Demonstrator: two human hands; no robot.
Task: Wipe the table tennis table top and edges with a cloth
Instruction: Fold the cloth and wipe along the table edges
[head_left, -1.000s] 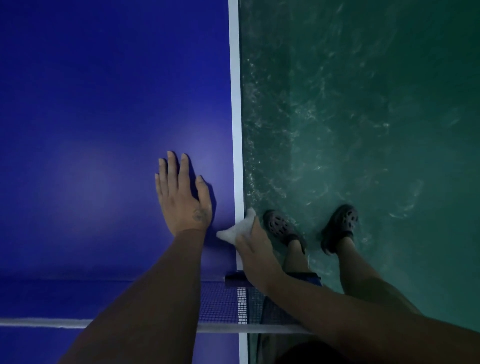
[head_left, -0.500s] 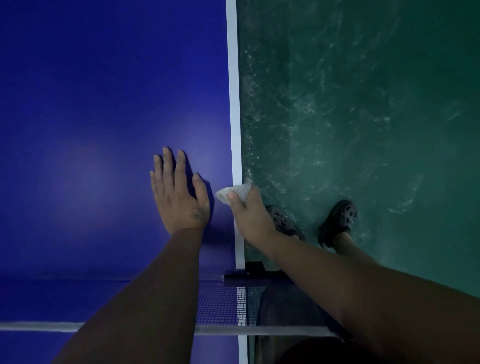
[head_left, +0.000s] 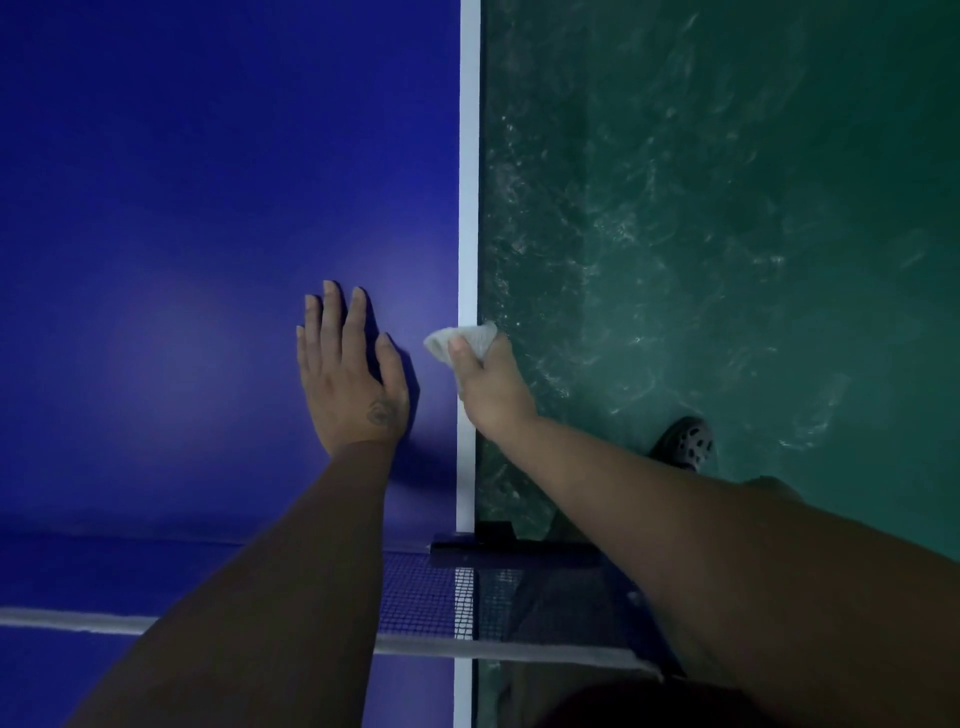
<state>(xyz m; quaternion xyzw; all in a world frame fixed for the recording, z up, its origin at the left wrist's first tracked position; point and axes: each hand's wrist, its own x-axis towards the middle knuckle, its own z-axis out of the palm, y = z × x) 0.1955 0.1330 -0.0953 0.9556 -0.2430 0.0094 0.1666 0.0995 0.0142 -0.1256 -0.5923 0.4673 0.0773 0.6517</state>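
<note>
The blue table tennis table (head_left: 182, 208) fills the left half of the view, with its white side line (head_left: 469, 156) running along the right edge. My left hand (head_left: 350, 376) lies flat on the blue top, fingers straight. My right hand (head_left: 488, 384) grips a small white cloth (head_left: 462, 340) over the table's side edge, thumb on top of the cloth. The cloth's end pokes onto the blue surface left of the white line.
The net (head_left: 431, 597) with its white top band crosses the bottom, and its dark clamp (head_left: 493, 540) sits at the table edge. Green floor (head_left: 727, 234) lies to the right, where one dark clog (head_left: 685, 444) shows.
My right hand has slid the cloth along the side edge, away from the net. The left hand has stayed flat in place.
</note>
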